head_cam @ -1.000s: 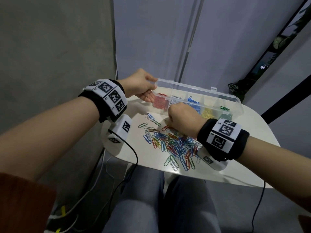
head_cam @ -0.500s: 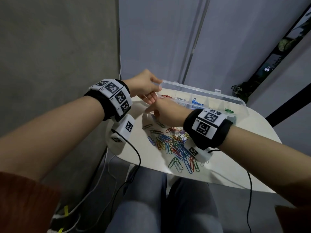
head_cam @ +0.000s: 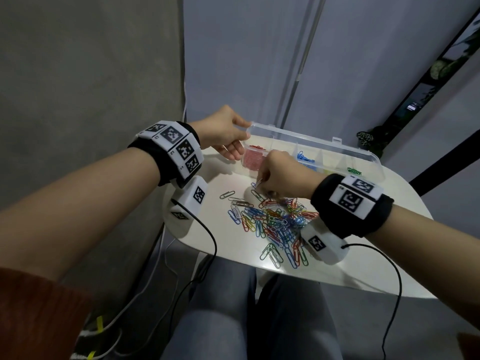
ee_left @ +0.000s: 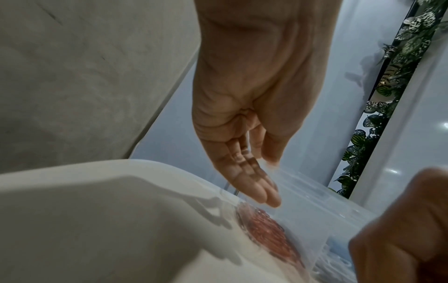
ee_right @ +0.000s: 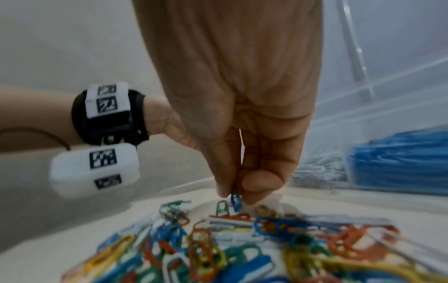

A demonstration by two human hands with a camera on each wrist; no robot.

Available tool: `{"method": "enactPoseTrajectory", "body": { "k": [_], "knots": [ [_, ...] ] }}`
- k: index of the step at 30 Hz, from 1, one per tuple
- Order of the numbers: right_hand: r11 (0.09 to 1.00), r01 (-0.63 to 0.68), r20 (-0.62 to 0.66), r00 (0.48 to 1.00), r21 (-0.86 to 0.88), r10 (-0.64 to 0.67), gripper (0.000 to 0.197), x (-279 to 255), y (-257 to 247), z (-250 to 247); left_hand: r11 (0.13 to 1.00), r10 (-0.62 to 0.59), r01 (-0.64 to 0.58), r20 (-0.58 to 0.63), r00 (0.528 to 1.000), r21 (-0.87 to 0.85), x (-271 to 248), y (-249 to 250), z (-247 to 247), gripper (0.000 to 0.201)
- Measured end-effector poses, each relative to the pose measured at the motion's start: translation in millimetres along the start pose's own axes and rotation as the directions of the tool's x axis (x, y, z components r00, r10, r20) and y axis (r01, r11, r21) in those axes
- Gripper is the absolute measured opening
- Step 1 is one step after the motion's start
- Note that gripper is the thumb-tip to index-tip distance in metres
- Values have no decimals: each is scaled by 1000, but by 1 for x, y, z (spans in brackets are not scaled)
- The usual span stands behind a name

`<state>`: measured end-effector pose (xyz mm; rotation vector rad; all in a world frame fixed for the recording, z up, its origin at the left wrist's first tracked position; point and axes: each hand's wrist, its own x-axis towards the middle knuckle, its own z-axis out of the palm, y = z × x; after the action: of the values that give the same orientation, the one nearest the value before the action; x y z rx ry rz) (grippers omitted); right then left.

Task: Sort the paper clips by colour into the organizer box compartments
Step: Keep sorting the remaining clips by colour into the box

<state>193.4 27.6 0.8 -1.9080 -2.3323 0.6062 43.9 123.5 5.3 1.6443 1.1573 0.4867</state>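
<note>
The clear organizer box (head_cam: 315, 142) lies open at the table's far side, with red clips (head_cam: 253, 160), blue clips (head_cam: 305, 158) and green clips (head_cam: 354, 170) in separate compartments. My left hand (head_cam: 240, 141) holds the box's left end, thumb on the lid corner, fingers (ee_left: 263, 193) against the end wall. A mixed pile of coloured paper clips (head_cam: 275, 222) lies in front of the box. At the pile's far edge my right hand (head_cam: 259, 184) pinches a blue paper clip (ee_right: 236, 201) between thumb and forefinger, just above the table.
The small white table (head_cam: 363, 255) has rounded edges, and my knees show below its front edge. Cables hang from both wrist cameras. Walls stand close behind and to the left. In the right wrist view the blue compartment (ee_right: 397, 162) sits right of a white-clip compartment (ee_right: 315, 170).
My right hand reached left past the pile's far edge, then drew back with thumb and forefinger closed on a blue clip. The left hand has stayed on the box's end.
</note>
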Motion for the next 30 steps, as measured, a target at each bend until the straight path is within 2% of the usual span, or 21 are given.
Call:
{"method": "enactPoseTrajectory", "body": {
  "k": [2,6,8,18,21,24,25,30],
  "knots": [
    [990,-27,6,1000,141,26,20,-7,8,-7,1000,2,-2,-4,1000,3,0,0,0,52],
    [909,-67,-28,996,410,86,4,-22,18,-20,1000,4,-3,-5,1000,4,0,0,1,51],
    [880,-78,-44,993,469,111,6,-27,22,-26,1000,5,-5,-6,1000,5,0,0,1,50],
    [870,-76,-189,963,488,190,8,-42,39,-40,1000,1,-1,-12,1000,16,-7,-1,1,52],
    [829,-36,-321,912,558,255,8,-42,46,-51,1000,-2,2,-17,1000,24,-11,-2,-1,51],
    [853,-24,-452,840,522,300,7,-36,51,-60,999,-6,6,-18,1000,31,-15,-2,-1,50],
    [861,-41,-464,829,507,312,8,-33,51,-61,999,-7,7,-19,1000,33,-16,-1,-1,49],
    [889,-170,-407,842,426,355,10,-29,54,-58,1000,-15,16,-21,1000,25,-18,0,0,48]
  ]
}}
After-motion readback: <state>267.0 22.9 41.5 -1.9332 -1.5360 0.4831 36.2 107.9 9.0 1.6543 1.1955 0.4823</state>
